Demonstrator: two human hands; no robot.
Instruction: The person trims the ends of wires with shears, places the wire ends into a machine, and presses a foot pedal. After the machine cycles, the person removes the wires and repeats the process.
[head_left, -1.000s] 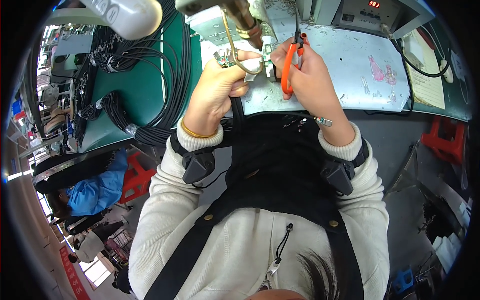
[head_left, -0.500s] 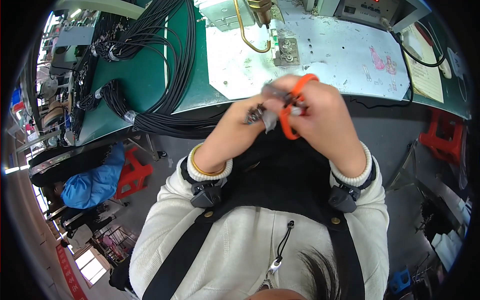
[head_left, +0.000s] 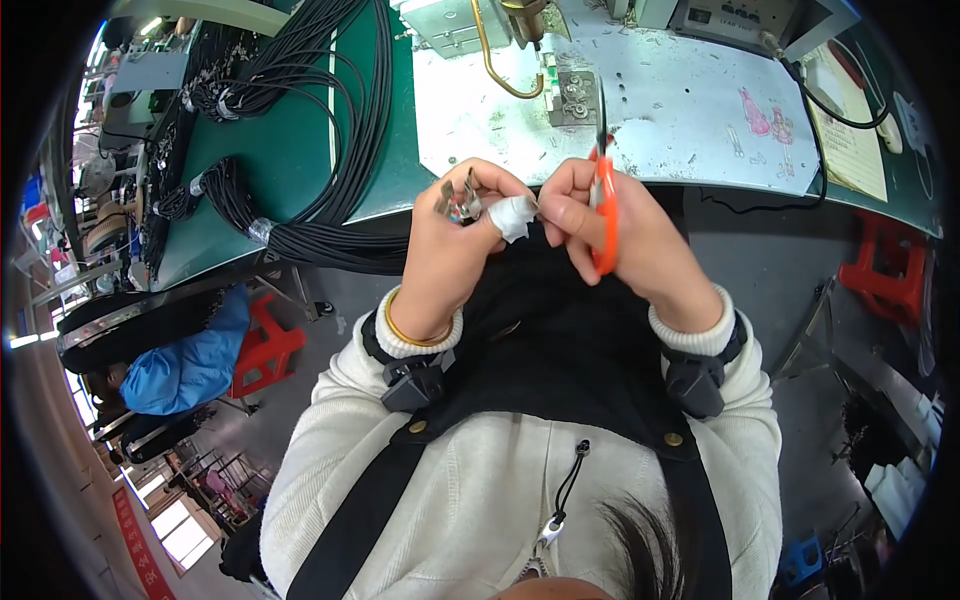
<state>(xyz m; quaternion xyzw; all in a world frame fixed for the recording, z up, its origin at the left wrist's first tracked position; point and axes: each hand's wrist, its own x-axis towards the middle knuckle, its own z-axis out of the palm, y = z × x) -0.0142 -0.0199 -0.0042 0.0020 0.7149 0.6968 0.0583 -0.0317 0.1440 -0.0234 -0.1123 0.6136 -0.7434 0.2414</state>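
My left hand (head_left: 437, 245) is closed around a small bunch of shiny metal pieces (head_left: 462, 203) with bits of colour among them, perhaps connector ends. A white wrap (head_left: 512, 216), like tape or cloth, covers its thumb. Orange-handled scissors (head_left: 607, 235) hang in my right hand (head_left: 645, 235), blades pointing away from me toward the bench. The right thumb and forefinger pinch together beside the wrapped left thumb; whatever lies between them is too small to make out. Both hands are held over my black apron (head_left: 540, 330), just off the bench's near edge.
A white work plate (head_left: 690, 150) covers part of the green bench, with a machine head and small metal fixture (head_left: 574, 98) on it. Coiled black cables (head_left: 340, 240) lie at left. A control box (head_left: 740, 20) and notebook (head_left: 850, 150) are at right. Red stools (head_left: 885, 275) stand below.
The scissors have swung from pointing left across my hands to pointing away from me. My left hand has turned, bringing the metal pieces and the wrapped thumb into clearer view.
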